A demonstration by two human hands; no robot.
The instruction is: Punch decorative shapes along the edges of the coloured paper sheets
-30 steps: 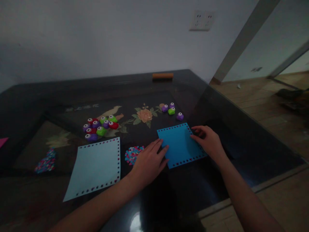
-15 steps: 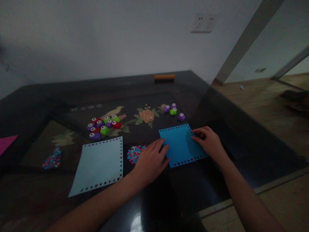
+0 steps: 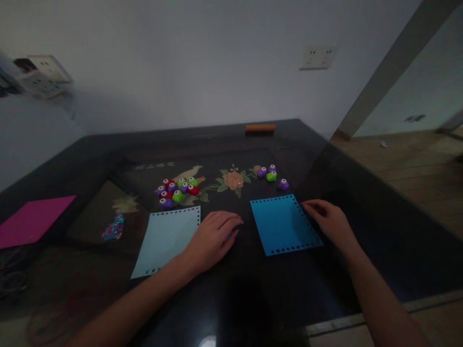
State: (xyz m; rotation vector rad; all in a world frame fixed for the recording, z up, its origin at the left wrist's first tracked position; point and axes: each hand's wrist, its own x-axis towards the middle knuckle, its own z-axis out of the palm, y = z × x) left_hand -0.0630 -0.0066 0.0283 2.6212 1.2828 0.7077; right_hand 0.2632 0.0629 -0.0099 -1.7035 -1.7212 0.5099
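Note:
A blue sheet of paper (image 3: 285,224) lies on the dark table, small dark and reddish pieces lining its top, right and bottom edges. At its right edge is my right hand (image 3: 331,224), thumb and forefinger drawn together in a pinch; whatever is between them is too small to make out. My left hand (image 3: 213,238) rests low between the two sheets, fingers bent, thumb apart from the forefinger. It covers the pile of confetti, of which only a bluish bit shows in the gap. Under the left wrist is a pale blue sheet (image 3: 170,233), dotted along its edges and partly hidden.
Several purple, red and green eye-topped pieces (image 3: 177,190) cluster behind the pale sheet. Others, with a purple one (image 3: 283,184), sit behind the blue sheet. A second confetti pile (image 3: 114,228) and a pink sheet (image 3: 36,219) lie left. A brown roll (image 3: 260,128) rests near the wall.
The view has turned left and up, showing more of the pink sheet. My left hand has come off the blue sheet and moved left onto the confetti. My right hand stays at the blue sheet's right edge.

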